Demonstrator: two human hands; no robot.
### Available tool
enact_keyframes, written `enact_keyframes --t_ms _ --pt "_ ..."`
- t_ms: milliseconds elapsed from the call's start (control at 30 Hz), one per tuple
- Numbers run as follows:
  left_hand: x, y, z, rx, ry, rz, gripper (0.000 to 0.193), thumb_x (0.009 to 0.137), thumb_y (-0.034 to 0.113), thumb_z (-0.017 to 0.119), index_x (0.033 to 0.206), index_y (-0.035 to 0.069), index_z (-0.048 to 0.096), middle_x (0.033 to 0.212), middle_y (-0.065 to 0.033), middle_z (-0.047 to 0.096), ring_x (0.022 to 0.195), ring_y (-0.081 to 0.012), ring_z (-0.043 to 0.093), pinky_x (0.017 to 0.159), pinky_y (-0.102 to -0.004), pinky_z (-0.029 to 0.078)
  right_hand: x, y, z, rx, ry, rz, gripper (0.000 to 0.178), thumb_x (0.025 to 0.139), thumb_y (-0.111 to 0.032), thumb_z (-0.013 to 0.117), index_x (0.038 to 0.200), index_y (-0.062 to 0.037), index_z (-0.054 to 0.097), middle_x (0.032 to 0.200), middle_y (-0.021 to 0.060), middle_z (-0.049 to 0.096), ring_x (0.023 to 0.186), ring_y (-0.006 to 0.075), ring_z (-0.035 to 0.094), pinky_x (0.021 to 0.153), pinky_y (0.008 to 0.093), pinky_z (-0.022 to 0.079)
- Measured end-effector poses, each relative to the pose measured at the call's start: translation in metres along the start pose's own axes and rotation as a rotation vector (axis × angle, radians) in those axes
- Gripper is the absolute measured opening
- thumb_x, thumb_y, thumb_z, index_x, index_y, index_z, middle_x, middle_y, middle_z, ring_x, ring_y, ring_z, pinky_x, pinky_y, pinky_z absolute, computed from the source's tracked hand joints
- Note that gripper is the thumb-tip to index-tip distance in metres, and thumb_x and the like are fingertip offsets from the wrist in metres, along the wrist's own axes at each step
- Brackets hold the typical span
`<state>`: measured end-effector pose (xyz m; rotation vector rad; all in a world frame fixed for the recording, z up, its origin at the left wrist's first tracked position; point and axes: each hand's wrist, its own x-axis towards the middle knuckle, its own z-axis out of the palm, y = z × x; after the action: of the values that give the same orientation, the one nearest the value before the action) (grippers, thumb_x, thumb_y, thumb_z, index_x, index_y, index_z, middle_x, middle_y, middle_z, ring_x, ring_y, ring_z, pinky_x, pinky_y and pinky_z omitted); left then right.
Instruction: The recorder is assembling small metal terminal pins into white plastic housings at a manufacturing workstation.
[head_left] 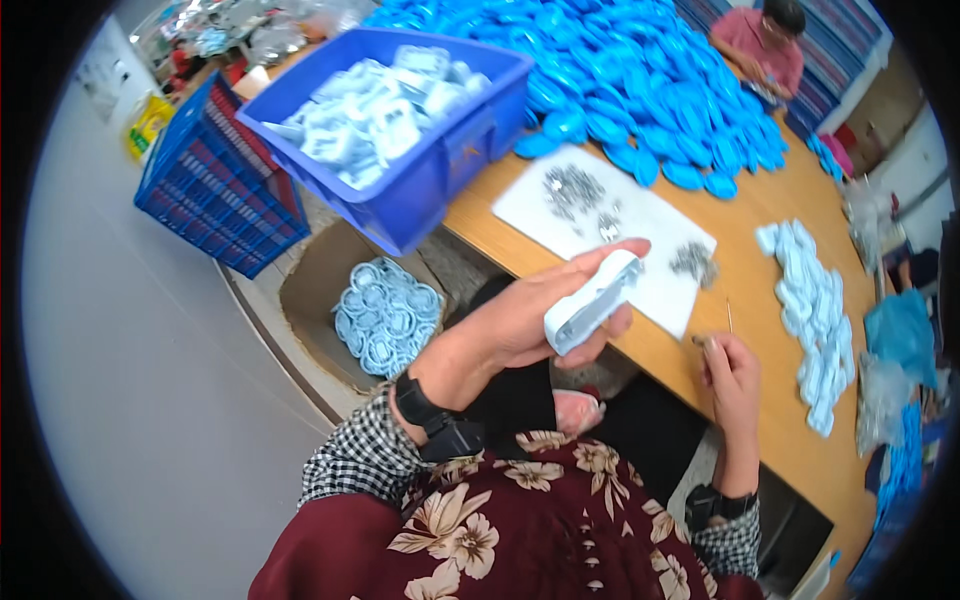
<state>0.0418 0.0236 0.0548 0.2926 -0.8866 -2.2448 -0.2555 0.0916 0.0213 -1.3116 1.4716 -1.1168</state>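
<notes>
1. Left hand point(515, 318): grasping pale shell point(592, 305), fingers and thumb wrapped round it, hollow side visible. Shell is up in front of the torso, tilted, near edge of mat.
2. Right hand point(735, 372): fingers curled, tips pinching a dark bit point(699, 341); too small to identify. Thin rod point(729, 316) just beyond the knuckles; can't tell if held.
3. Hands well apart; right one over the worktop point(745, 255), left one at its near edge.
4. White mat point(530, 205) on worktop, just beyond the hands. Small metal parts point(573, 188) on it, in separate heaps.
5. Right of mat: long heap of pale pieces point(815, 325).
6. Beyond mat: big pile of bright blue ovals point(640, 85).
7. Left of pile: purple-blue bin point(435, 190), full of pale parts point(365, 115).
8. Below bin: carton point(312, 290) holding light-blue rings point(385, 318).
9. Far left: blue crates point(215, 180), next to bin.
10. Far right, behind pile: co-worker point(762, 50), pink top.
</notes>
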Motion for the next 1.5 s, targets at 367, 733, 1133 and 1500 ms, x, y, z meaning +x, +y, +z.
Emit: enact_keyframes --t_ms 367,733,1133,1500 --pt "-0.060 0.258 -0.026 1.247 1.209 0.455 0.054 0.100 0.029 0.040 0.148 0.005 0.035 0.104 -0.0229 0.067 0.076 -0.0311 0.072 0.051 -0.0358 0.058 -0.005 0.001 -0.011 0.013 0.006 -0.038 0.019 0.100 -0.018 0.061 0.099 -0.0004 0.069 0.071 -0.0042 0.055 0.060 0.0031 0.047 0.055 0.0191 0.036" --pt "-0.018 0.071 0.025 1.723 0.468 0.860 0.022 0.095 0.017 0.061 0.106 0.002 0.072 0.088 -0.0143 0.073 0.079 -0.0275 0.072 0.073 -0.0372 0.056 -0.012 0.003 -0.033 -0.100 0.156 -0.122 0.022 0.101 -0.022 0.059 0.098 -0.0025 0.069 0.070 -0.0052 0.052 0.059 0.0032 0.044 0.053 0.0200 0.034" --pt "0.064 -0.024 -0.072 1.425 0.633 0.498 0.031 0.103 0.016 0.049 0.099 -0.006 0.070 0.087 -0.0090 0.070 0.080 -0.0122 0.058 0.074 -0.0294 0.046 -0.028 -0.010 -0.064 -0.264 0.348 -0.117 0.018 0.095 -0.017 0.065 0.098 0.0005 0.069 0.077 0.0084 0.068 0.067 0.0121 0.060 0.063 0.0286 0.049" --pt "0.052 -0.041 -0.113 1.348 0.821 0.515 0.042 0.106 0.030 0.042 0.099 -0.003 0.067 0.076 0.0045 0.045 0.066 -0.0051 0.029 0.058 -0.0244 0.023 -0.081 0.056 -0.220 -0.686 0.953 -0.174 0.022 0.087 -0.015 0.071 0.106 -0.0038 0.068 0.106 0.0135 0.061 0.110 0.0321 0.057 0.091 0.0408 0.047"
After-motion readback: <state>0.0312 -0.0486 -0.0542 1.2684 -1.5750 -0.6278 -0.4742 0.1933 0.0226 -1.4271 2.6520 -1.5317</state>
